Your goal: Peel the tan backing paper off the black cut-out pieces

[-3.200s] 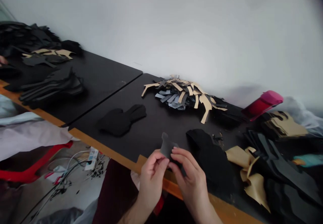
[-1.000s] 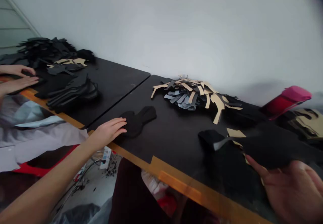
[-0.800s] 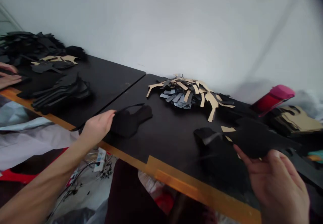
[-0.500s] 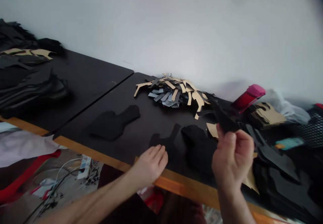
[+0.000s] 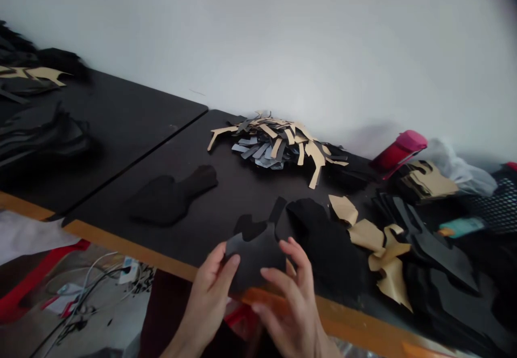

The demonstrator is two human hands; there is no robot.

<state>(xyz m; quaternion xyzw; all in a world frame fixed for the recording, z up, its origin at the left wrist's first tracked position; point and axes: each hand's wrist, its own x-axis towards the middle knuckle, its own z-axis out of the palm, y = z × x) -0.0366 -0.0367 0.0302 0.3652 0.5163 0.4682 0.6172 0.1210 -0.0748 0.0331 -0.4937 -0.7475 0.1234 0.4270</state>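
Note:
My left hand (image 5: pixel 210 288) pinches the left edge of a dark grey cut-out sheet (image 5: pixel 254 261), thumb on top. The sheet is tilted up over the table's front edge. At its right side is my right hand (image 5: pixel 293 293), fingers spread and bent, fingertips at the sheet's edge. A sliver of tan shows between those fingers. Just behind the sheet lies a black cut-out piece (image 5: pixel 278 210), partly covered. Further left rests another black shaped piece (image 5: pixel 173 196). Crumpled tan paper pieces (image 5: pixel 365 234) lie right of my right hand, past a black pile (image 5: pixel 323 239).
A heap of tan and grey strips (image 5: pixel 278 142) sits by the wall. To the right are a pink-capped red bottle (image 5: pixel 399 153), stacked tan pieces (image 5: pixel 432 180), a plastic bag (image 5: pixel 460 167), a teal tube (image 5: pixel 462 227) and a black mesh basket (image 5: pixel 501 202). Dark stacks (image 5: pixel 44 134) stand left.
My right hand has come left and down from above the right pile, and the tan papers there now show. My left hand has lifted off the table and holds the dark sheet.

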